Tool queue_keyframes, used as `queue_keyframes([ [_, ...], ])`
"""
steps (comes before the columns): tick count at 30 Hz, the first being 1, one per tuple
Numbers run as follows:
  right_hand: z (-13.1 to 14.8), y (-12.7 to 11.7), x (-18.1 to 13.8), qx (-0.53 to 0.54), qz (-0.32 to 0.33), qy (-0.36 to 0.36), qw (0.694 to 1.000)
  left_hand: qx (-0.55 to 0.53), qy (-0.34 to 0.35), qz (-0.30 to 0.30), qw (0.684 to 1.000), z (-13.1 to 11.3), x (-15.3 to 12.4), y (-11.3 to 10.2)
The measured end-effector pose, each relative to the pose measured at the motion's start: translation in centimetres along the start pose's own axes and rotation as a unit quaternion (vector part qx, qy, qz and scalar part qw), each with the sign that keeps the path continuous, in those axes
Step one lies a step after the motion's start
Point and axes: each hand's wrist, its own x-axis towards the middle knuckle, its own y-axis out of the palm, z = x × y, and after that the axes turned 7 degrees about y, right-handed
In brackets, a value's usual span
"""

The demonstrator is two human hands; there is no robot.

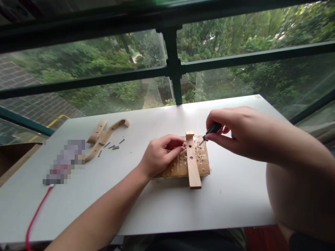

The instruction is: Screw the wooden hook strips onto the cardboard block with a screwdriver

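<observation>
My right hand (230, 130) is closed around the black handle of a screwdriver (213, 129). The screwdriver's shaft slants down to the left, with its tip close over a scarred wooden board (178, 167). Across this board lies a pale wooden hook piece (192, 167), with a screw (191, 158) seated in its lower hole and a dark open hole above. Left of the hook piece, my left hand (159, 155) pinches a tiny metal piece that looks like a screw, mostly covered by the fingertips. That hand rests at the board's left side.
On the white table (146, 209), several loose screws (113, 147) lie left of my hands, beside more wooden hook pieces (106, 134). A blurred-out object (65, 160) with a red cable (36, 216) lies further left. Windows with a green frame (172, 66) border the far edge.
</observation>
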Motion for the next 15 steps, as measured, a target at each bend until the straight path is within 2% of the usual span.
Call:
queue_keyframes([
  [2,0.1,0.1,0.1,0.003,-0.007,-0.007,1.0,0.03,0.001,0.012,0.999,-0.4,0.7,0.7],
  [6,0.2,0.4,0.4,0.004,-0.01,-0.022,1.0,0.104,-0.007,0.024,0.994,-0.9,1.2,0.9],
  [15,0.2,0.8,1.0,0.08,-0.003,-0.078,0.994,0.116,-0.045,0.017,0.992,-1.2,1.1,1.7],
])
